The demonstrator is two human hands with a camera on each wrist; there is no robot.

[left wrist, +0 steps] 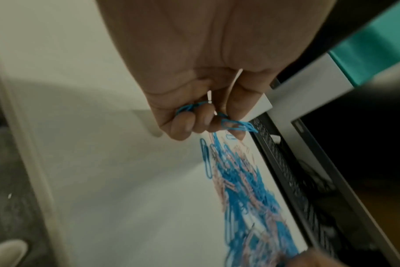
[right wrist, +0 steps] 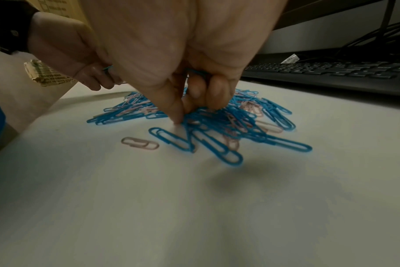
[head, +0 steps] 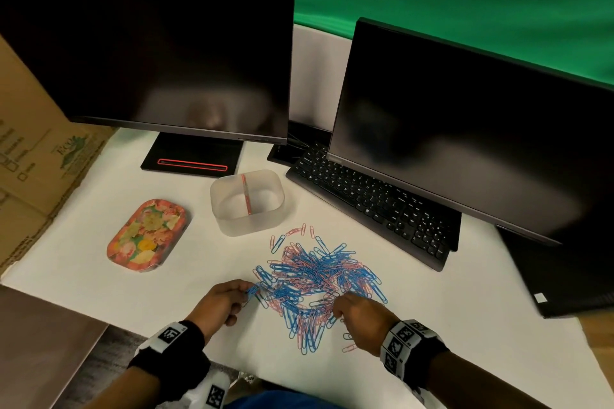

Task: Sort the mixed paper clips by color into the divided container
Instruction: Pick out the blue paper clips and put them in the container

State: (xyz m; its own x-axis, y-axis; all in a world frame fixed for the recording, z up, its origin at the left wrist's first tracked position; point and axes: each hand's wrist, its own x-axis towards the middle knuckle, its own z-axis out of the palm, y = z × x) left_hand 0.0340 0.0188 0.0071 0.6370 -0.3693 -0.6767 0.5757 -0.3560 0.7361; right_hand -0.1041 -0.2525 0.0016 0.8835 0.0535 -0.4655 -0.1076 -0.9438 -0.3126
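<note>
A heap of mixed blue and pink paper clips (head: 315, 279) lies on the white table, also seen as a pile of clips (right wrist: 217, 117) in the right wrist view. Behind it stands a frosted container (head: 247, 201) split by a pink divider (head: 246, 194); both halves look empty. My left hand (head: 229, 300) at the heap's left edge grips several blue clips (left wrist: 235, 125) in curled fingers. My right hand (head: 358, 315) at the heap's near right edge pinches into the pile, with blue clips (right wrist: 196, 72) held in its curled fingers.
A floral tin lid (head: 148, 236) lies left of the container. Two dark monitors (head: 149, 53) (head: 465, 129) and a black keyboard (head: 372, 202) stand behind and to the right. A cardboard box (head: 30, 156) borders the table's left side. A loose pink clip (right wrist: 139, 143) lies near my right hand.
</note>
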